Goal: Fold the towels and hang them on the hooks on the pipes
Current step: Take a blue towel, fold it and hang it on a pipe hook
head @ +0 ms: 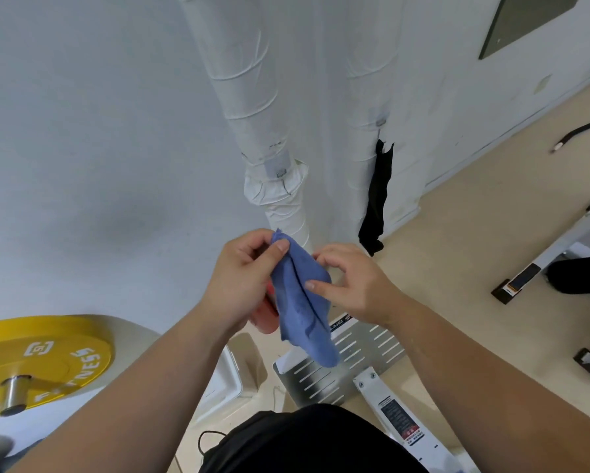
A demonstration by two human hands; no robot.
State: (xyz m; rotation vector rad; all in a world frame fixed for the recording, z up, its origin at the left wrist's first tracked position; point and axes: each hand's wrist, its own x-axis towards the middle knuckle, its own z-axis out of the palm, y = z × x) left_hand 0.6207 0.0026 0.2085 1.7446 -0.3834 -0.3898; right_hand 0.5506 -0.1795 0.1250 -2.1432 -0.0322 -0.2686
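Observation:
A blue towel (303, 302) hangs folded lengthwise between my hands. My left hand (242, 281) pinches its top corner between thumb and fingers, and a red-orange cloth (266, 319) shows under that palm. My right hand (351, 281) touches the towel's right edge with its fingertips. Straight ahead stand two white wrapped pipes (252, 97). A small metal hook (281, 173) sits on the left pipe with nothing on it. A black towel (377, 196) hangs from a hook (380, 122) on the right pipe (368, 80).
A yellow weight plate (40, 360) on a bar sits at the lower left. A slotted metal footplate (341, 367) of a gym machine lies below my hands. Machine frames (560, 254) stand at the right on the beige floor. White wall fills the left.

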